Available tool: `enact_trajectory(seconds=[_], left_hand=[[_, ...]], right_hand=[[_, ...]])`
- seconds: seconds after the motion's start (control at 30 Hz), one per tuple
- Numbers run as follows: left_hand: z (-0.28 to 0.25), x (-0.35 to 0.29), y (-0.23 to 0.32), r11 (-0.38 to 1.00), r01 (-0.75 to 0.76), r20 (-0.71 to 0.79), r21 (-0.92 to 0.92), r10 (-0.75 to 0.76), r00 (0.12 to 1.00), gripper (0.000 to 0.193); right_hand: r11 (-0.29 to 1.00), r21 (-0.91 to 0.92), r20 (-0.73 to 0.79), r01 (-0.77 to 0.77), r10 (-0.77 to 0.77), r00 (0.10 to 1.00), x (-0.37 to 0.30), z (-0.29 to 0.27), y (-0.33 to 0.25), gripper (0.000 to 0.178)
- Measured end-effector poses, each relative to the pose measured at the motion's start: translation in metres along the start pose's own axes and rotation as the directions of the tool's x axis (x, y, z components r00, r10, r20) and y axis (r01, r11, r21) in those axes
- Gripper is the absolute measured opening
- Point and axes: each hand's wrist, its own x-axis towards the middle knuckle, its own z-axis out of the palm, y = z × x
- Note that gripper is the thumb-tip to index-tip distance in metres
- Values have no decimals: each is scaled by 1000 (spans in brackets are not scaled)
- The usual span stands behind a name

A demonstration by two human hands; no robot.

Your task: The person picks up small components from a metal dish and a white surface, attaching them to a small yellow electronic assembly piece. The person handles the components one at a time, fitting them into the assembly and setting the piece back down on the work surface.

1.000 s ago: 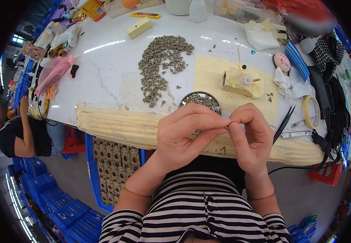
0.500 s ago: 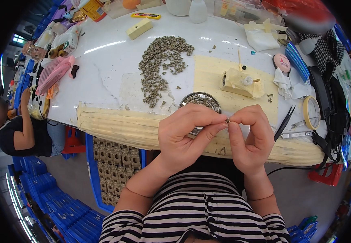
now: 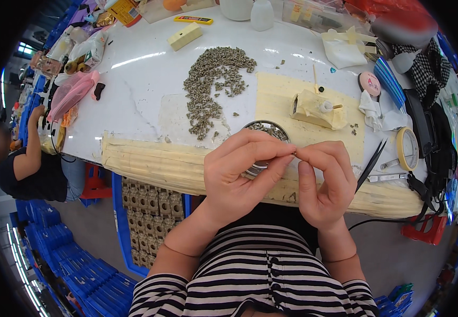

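Observation:
My left hand is closed in a pinch over the table's near edge. Between its thumb and forefinger is a tiny metal part, now almost hidden by the fingertips. My right hand meets it from the other side, forefinger tip against the pinch, thumb held apart and other fingers curled. Partly behind my left hand sits a round metal dish of small metal parts. Farther off, a curved pile of small metal parts lies on the white table.
Right of the dish stands a tape-wrapped block on a yellowish sheet. Black tweezers and a tape roll lie at the right. Below the table is a blue crate of metal pieces. At the left sits another person.
My right thumb has come away from the pinch and dropped slightly, while its forefinger still touches there. The metal part showed between both hands' fingertips before. The view has shifted a little.

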Motion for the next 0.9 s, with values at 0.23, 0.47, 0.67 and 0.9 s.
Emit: enact_trajectory(seconds=[0.23, 0.47, 0.67, 0.9], left_hand=[[0, 2, -2, 935, -188, -8, 300, 199, 980, 20], [-1, 2, 0, 934, -188, 22, 304, 190, 982, 19], [0, 2, -5, 877, -329, 83, 350, 321, 944, 23], [0, 3, -2, 942, -254, 78, 218, 243, 967, 20]], right_hand=[[998, 7, -7, -56, 56, 998, 0, 1, -1, 23], [999, -5, -23, -46, 46, 999, -1, 1, -2, 24], [967, 167, 16, -192, 192, 981, 0, -2, 0, 14], [830, 407, 131, -382, 361, 924, -2, -7, 1, 5]])
